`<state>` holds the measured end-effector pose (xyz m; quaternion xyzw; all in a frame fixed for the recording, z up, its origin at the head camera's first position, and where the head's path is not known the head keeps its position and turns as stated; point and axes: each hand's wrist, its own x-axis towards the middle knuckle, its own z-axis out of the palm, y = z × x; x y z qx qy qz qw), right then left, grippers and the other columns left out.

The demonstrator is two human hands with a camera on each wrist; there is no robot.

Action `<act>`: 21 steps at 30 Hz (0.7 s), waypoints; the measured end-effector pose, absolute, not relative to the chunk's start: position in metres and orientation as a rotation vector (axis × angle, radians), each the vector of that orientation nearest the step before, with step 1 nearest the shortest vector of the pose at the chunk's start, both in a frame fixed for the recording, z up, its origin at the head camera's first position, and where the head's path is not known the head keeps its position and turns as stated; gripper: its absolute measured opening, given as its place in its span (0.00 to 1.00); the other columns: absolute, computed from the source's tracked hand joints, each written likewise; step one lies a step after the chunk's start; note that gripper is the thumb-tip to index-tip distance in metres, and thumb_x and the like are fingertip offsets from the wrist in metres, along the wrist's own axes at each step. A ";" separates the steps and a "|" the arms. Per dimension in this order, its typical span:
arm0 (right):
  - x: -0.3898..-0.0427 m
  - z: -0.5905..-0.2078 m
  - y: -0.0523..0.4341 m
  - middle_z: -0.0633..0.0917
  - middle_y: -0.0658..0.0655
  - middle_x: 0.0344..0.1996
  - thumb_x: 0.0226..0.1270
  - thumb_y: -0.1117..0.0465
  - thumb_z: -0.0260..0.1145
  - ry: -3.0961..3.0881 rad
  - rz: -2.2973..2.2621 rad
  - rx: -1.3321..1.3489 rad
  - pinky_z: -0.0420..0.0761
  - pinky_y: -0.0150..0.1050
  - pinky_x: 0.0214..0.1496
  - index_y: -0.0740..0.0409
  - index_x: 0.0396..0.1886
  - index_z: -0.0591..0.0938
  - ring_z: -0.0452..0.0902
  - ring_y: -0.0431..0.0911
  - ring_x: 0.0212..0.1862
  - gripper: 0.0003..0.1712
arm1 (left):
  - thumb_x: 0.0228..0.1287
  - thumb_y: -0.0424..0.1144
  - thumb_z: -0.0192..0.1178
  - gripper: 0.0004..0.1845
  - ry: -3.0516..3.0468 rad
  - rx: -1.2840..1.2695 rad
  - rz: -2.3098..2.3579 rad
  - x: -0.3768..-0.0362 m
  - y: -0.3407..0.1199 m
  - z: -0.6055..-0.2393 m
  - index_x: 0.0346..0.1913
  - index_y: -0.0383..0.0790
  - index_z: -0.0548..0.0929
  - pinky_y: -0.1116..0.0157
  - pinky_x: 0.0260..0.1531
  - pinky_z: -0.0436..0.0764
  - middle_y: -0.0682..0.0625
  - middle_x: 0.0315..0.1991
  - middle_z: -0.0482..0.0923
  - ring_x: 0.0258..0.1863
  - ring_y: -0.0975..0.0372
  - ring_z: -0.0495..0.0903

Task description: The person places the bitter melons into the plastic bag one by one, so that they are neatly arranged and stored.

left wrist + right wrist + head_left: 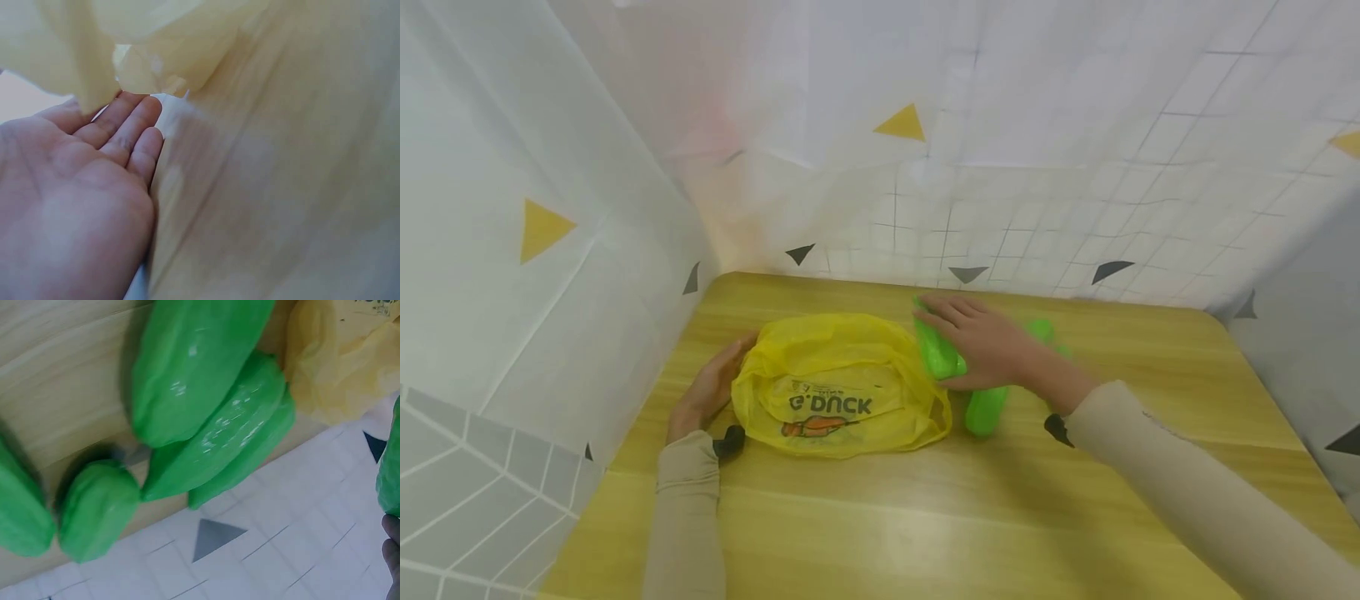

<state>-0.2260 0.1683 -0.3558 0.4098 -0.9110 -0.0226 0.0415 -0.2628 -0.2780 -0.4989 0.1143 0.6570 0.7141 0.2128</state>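
Note:
A yellow plastic bag (835,333) with "DUCK" printing and an orange picture lies on the wooden table, its mouth spread wide. At the bag's left side is my left hand (715,383). Its fingers are loosely extended against the bag's edge, and the plastic hangs over part of them in the left wrist view. My right hand (988,343) grips a long, shiny green bundle (934,350) at the bag's right edge. In the right wrist view the held bundle shows only at the right border, beside the fingertips.
Several more green bundles (212,437) lie on the table under and beyond my right forearm, some against each other. White patterned sheeting (1045,208) stands behind the table's back edge and along its sides. Bare wood (880,517) stretches along the front.

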 end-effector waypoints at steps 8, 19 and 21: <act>-0.228 -0.360 0.126 0.51 0.61 0.78 0.56 0.31 0.67 -2.777 -0.195 1.378 0.54 0.51 0.78 0.57 0.79 0.51 0.49 0.56 0.77 0.61 | 0.80 0.56 0.30 0.34 1.832 0.326 1.984 -0.261 -0.277 -0.497 0.79 0.42 0.44 0.43 0.75 0.38 0.45 0.80 0.37 0.78 0.48 0.37; -0.220 -0.375 0.077 0.51 0.60 0.78 0.56 0.32 0.67 -2.752 -0.241 1.559 0.54 0.48 0.78 0.55 0.78 0.53 0.52 0.56 0.77 0.60 | 0.80 0.55 0.29 0.33 1.814 0.346 1.996 -0.260 -0.276 -0.496 0.79 0.41 0.44 0.43 0.75 0.37 0.44 0.80 0.38 0.78 0.47 0.37; -0.219 -0.378 0.068 0.51 0.59 0.79 0.56 0.32 0.67 -2.748 -0.266 1.585 0.54 0.48 0.78 0.55 0.79 0.53 0.52 0.55 0.76 0.59 | 0.80 0.55 0.29 0.33 1.827 0.342 1.995 -0.260 -0.277 -0.496 0.79 0.41 0.45 0.43 0.74 0.37 0.44 0.80 0.38 0.78 0.47 0.37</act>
